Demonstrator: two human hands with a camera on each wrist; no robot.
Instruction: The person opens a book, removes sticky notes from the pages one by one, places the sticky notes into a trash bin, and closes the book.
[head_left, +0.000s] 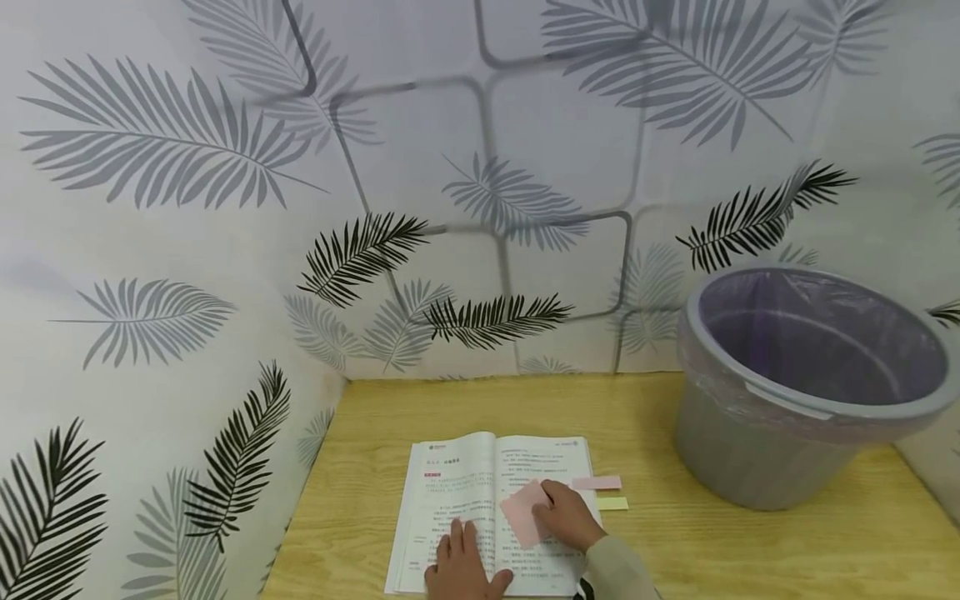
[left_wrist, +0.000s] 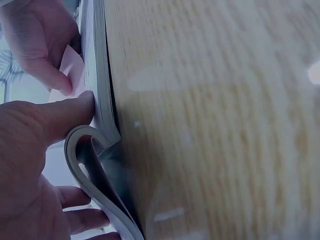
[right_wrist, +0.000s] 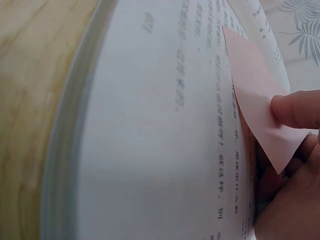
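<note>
An open book [head_left: 450, 475] with printed pages lies on the wooden table. My left hand [head_left: 461, 567] rests on its left page with fingers extended, the thumb reaching over to the right page near the lower edge. In the left wrist view that thumb presses by the spine, where the pages curve up. A pink sticky note [head_left: 522, 515] is over the right page, its edge pinched between thumb and fingers of my right hand [head_left: 567, 515]. The right wrist view shows the note [right_wrist: 255, 85] tilted up from the page, with the thumb on its face.
Two index tabs, one pink [head_left: 597, 482] and one yellow [head_left: 613, 503], stick out past the book's right edge. A large grey bucket [head_left: 750, 458] with a clear plastic liner stands at the right. Behind the table [head_left: 360, 425] hangs a leaf-patterned cloth [head_left: 187, 250].
</note>
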